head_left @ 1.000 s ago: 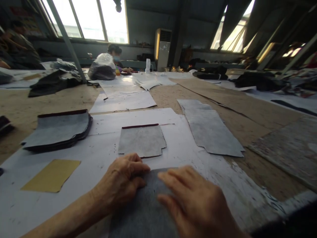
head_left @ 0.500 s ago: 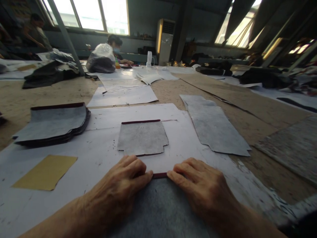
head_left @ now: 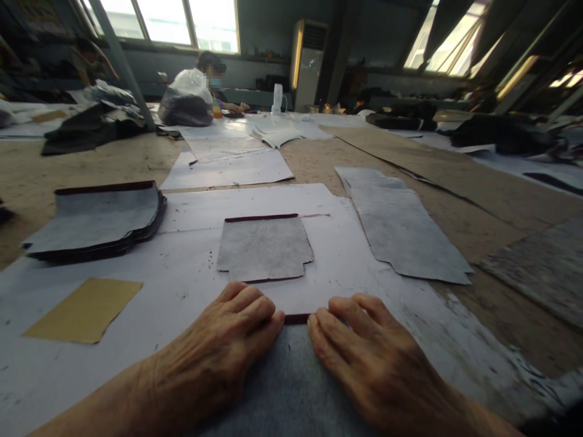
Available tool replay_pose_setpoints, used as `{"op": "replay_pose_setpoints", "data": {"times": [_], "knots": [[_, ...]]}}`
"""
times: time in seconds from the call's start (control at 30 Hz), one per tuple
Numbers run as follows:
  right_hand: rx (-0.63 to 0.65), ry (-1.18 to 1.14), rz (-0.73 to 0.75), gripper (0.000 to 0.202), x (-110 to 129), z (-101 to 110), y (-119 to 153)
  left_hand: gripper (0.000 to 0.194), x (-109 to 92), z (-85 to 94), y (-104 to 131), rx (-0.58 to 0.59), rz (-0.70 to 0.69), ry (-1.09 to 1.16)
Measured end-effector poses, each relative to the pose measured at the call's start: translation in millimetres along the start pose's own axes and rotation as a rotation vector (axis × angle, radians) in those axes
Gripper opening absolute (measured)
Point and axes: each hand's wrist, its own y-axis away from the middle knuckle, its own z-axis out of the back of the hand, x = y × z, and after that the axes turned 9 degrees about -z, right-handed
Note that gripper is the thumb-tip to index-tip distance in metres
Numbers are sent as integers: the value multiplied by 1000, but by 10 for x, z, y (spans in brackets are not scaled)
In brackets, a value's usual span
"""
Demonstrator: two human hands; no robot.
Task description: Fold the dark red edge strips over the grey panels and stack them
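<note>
A grey fabric piece (head_left: 291,376) lies at the near edge of the white paper, its far edge turned over into a dark maroon strip (head_left: 296,318). My left hand (head_left: 237,334) is closed at the left of this strip, with the thumb on it and the fingers curled. At the strip's right end, my right hand (head_left: 368,346) presses its fingertips on the fold, fingers bent. A short length of the strip shows between the hands; both palms hide the sides of the piece. Just beyond lies a similar grey piece (head_left: 265,246) with a maroon folded edge.
A stack of grey pieces (head_left: 100,215) sits on the left, behind a tan card (head_left: 84,309). Longer grey pieces (head_left: 401,224) lie on the right. White paper (head_left: 182,255) covers the tabletop here. Farther back are a plastic bag (head_left: 186,97), a metal post (head_left: 122,64) and a seated person (head_left: 218,91).
My right hand has shifted its grip along the fold, its fingers now more spread. My left hand stays nearly in place. The view has tilted slightly.
</note>
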Motion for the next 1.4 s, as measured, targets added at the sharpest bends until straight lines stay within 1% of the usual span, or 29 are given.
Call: {"op": "replay_pose_setpoints", "data": {"times": [0.1, 0.17, 0.2, 0.23, 0.3, 0.37, 0.4, 0.5, 0.57, 0.63, 0.7, 0.83, 0.93, 1.0, 1.1, 1.17, 1.2, 1.27, 1.33, 1.4], "knots": [[-93, 24, -74, 32, 53, 15, -63, 30, -2, 2, -10, 1, 7, -32], [-166, -46, -141, 30, 94, 7, -125, 30, -7, 9, -27, -4, 23, -53], [-177, -95, -166, 29, 118, -5, -155, 29, -10, 12, -35, -11, 31, -59], [-162, -145, -178, 29, 142, -22, -179, 28, -11, 15, -39, -18, 39, -62], [-92, -218, -182, 31, 188, -65, -207, 28, -10, 18, -27, -22, 48, -58], [-20, -251, -167, 33, 218, -104, -210, 28, 1, 25, 20, -34, 35, -49], [-6, -255, -158, 33, 223, -118, -205, 29, 11, 31, 56, -54, 26, -47], [-2, -258, -133, 35, 202, -133, -188, 33, 43, 66, 187, -139, 30, -49], [-20, -263, -125, 36, 176, -135, -184, 36, 57, 94, 260, -171, 54, -47], [-41, -259, -110, 34, 159, -141, -185, 37, 59, 118, 300, -164, 63, -39], [-39, -253, -95, 32, 159, -149, -189, 38, 54, 136, 308, -126, 63, -30], [14, -213, -76, 32, 184, -145, -209, 40, 39, 161, 287, -64, 42, -28], [57, -172, -44, 35, 202, -120, -234, 35, 31, 159, 286, -49, 21, -46], [86, -141, -23, 37, 222, -102, -252, 32, 29, 147, 290, -60, 12, -45], [59, -12, 2, 41, 282, -92, -291, 28, 32, 131, 288, -57, 12, -9], [-15, 47, 19, 40, 333, -110, -331, 27, 40, 132, 287, -20, 37, 20], [-46, 26, 19, 39, 354, -127, -353, 26, 46, 138, 291, -1, 51, 34], [-62, -97, 16, 36, 376, -171, -390, 25, 60, 157, 315, 6, 63, 46], [-46, -214, 25, 36, 366, -216, -406, 26, 80, 183, 356, -29, 57, 43], [-31, -258, 47, 36, 334, -248, -397, 31, 103, 210, 399, -66, 56, 33]]}}
